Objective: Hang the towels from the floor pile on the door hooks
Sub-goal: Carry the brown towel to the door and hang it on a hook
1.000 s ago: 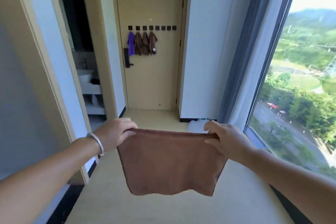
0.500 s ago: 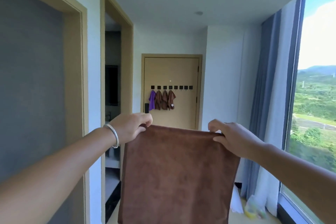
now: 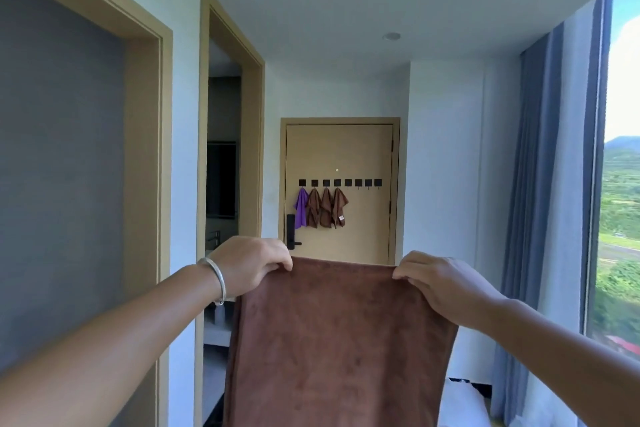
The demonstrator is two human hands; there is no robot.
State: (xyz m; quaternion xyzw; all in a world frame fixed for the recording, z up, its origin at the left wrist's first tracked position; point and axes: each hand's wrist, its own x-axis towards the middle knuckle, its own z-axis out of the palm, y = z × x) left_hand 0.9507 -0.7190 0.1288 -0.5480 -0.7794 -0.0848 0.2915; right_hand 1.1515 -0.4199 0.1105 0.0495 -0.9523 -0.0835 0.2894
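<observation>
A brown towel (image 3: 341,340) hangs spread flat in front of the person, held up by its top edge: the left hand (image 3: 251,265) pinches the upper left corner between curled fingers and thumb, and the right hand (image 3: 440,282) grasps the upper right corner the same way, so the cloth drops straight down and runs out of the bottom of the view. A silver bangle (image 3: 215,276) circles the left wrist. Well beyond the towel, at the far end of the corridor, stands a tan door (image 3: 367,218) with a row of eight small black square hooks (image 3: 368,183) across it. The four hooks toward the door's left edge carry cloths: a purple towel (image 3: 301,207) on the first, then three brown hung towels (image 3: 325,207) side by side, touching one another. The rightmost of these shows a small tag (image 3: 341,217) near its lower edge, too small to read. A black handle lock (image 3: 291,230) sits at the door's left edge. Blue curtains (image 3: 547,184) hang along the window on the right.
</observation>
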